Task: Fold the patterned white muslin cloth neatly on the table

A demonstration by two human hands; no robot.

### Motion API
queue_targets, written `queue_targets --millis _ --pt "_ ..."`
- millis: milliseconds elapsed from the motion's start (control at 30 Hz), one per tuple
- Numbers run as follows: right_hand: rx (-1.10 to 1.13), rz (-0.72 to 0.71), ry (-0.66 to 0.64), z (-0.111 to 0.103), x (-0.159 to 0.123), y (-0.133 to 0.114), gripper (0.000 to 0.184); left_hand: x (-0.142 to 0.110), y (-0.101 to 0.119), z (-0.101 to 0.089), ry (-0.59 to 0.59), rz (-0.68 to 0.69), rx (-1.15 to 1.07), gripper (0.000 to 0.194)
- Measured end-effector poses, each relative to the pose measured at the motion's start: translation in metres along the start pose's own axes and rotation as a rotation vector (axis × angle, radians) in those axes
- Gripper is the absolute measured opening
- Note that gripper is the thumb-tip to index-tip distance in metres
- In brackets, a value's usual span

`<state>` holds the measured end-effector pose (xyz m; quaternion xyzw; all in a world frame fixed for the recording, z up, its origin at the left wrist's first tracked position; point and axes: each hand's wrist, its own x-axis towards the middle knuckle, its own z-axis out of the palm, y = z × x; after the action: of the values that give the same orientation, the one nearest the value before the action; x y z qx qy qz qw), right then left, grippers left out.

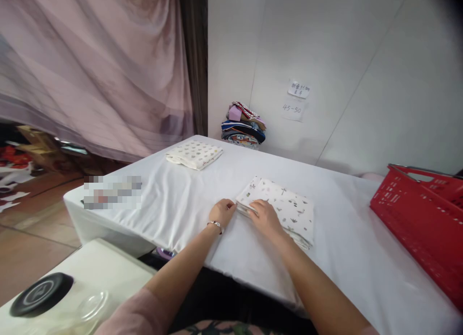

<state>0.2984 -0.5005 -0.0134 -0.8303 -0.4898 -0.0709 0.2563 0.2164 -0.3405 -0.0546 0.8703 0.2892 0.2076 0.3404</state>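
Two hands work at a folded cloth (289, 207) on the desk (162, 205). Left hand (222, 213) pinches its corner, fingers nearly closed; right hand (265, 219) lies loosely curled on its edge.

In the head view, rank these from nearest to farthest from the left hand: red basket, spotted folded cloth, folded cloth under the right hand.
From the left hand:
1. Folded cloth under the right hand, right beside the left fingertips.
2. Spotted folded cloth, farther back, to the left.
3. Red basket, at the table's right side.
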Motion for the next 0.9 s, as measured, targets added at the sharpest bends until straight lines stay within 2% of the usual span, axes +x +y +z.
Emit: queue_targets --millis 100,200,433,700,900 --pt "-0.086 0.019 -0.021 0.018 0.023 -0.008 0.014 0.0 0.0 0.004 -0.012 0.04 0.002 0.014" --pt "-0.121 0.057 -0.028 0.029 0.035 -0.007 0.012 0.002 -0.002 0.007 -0.019 0.117 0.017 0.014" --pt "0.188 0.253 -0.008 0.033 0.044 0.012 0.019 0.004 0.0 0.006 -0.028 0.071 -0.001 0.019" --pt "0.185 0.222 0.086 0.037 0.041 0.012 0.023 0.012 0.011 0.009 0.007 -0.038 0.016 0.029" --pt "0.037 0.099 0.047 0.036 0.033 0.005 0.018 0.017 0.014 0.011 0.021 -0.134 -0.108 0.016"
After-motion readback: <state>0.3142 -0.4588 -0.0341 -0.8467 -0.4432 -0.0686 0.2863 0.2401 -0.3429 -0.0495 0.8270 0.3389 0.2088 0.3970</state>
